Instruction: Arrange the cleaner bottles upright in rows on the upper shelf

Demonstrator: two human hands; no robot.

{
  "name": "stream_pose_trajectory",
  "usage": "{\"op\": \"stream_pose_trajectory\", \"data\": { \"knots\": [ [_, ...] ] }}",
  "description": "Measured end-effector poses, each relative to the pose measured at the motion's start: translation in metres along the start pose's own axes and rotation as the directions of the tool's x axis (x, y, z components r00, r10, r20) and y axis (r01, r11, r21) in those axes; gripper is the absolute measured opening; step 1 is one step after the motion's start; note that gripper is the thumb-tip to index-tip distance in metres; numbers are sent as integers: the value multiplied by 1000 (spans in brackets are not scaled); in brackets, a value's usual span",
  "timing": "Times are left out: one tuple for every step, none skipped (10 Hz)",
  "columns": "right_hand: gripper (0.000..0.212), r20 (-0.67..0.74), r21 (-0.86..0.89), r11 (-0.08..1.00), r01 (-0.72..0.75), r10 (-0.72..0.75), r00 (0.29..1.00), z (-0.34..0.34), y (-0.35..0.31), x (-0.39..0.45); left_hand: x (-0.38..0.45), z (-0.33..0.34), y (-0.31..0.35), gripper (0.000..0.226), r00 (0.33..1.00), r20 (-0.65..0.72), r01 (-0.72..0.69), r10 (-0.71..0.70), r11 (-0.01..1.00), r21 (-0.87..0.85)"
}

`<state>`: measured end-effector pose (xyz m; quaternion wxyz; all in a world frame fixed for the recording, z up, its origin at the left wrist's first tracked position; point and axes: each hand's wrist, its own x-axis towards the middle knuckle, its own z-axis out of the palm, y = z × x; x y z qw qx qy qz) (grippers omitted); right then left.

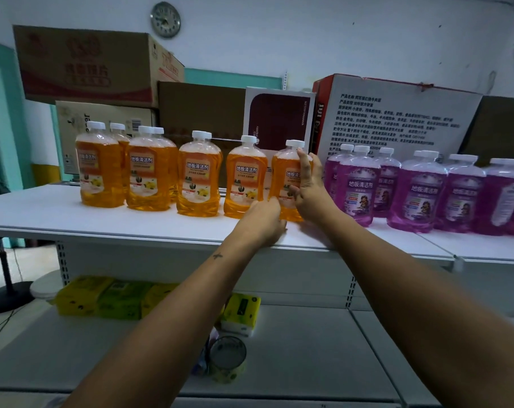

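White upper shelf (pixel 73 213), smooth laminate, cardboard boxes (pixel 85 66) stacked behind. Right hand (pixel 308 187) wraps the last orange bottle (pixel 288 172), clear squat plastic with a white cap; left hand (pixel 264 219) sits at its base, grip unclear. Step: seating this bottle in the front orange row. Next: likely nudge it level with the orange bottles left of the hands. Purple bottles (pixel 420 189) just right

Orange cleaner bottles (pixel 199 178): eight, perhaps more hidden behind. Purple cleaner bottles (pixel 420 191): about eight. Cardboard boxes (pixel 88 64): roughly six. Wall clock (pixel 165 19): one.
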<state>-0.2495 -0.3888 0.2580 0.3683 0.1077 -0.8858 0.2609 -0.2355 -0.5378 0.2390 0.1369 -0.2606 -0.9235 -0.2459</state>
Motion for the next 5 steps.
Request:
{"op": "stream_pose_trajectory", "data": {
  "knots": [
    [92, -16, 56, 997, -49, 50, 999, 1, -9, -9, -2, -2, 0, 38, 1000, -2, -29, 29, 999, 14],
    [100, 42, 122, 988, -99, 95, 995, 2, -11, -17, -7, -5, -2, 39, 998, 5, -61, 61, 996, -59],
    [104, 147, 137, 983, -121, 101, 984, -3, -10, -24, -12, -9, -4, 28, 997, -6, -78, 78, 985, -154],
    [102, 228, 101, 982, -157, 131, 965, -14, -16, -34, -17, -11, -5, 22, 995, -29, -94, 91, 979, -179],
    [102, 285, 22, 975, -220, 204, 936, -14, -18, -44, -26, -13, -8, 22, 995, -52, -97, 89, 977, -190]
  ]
}}
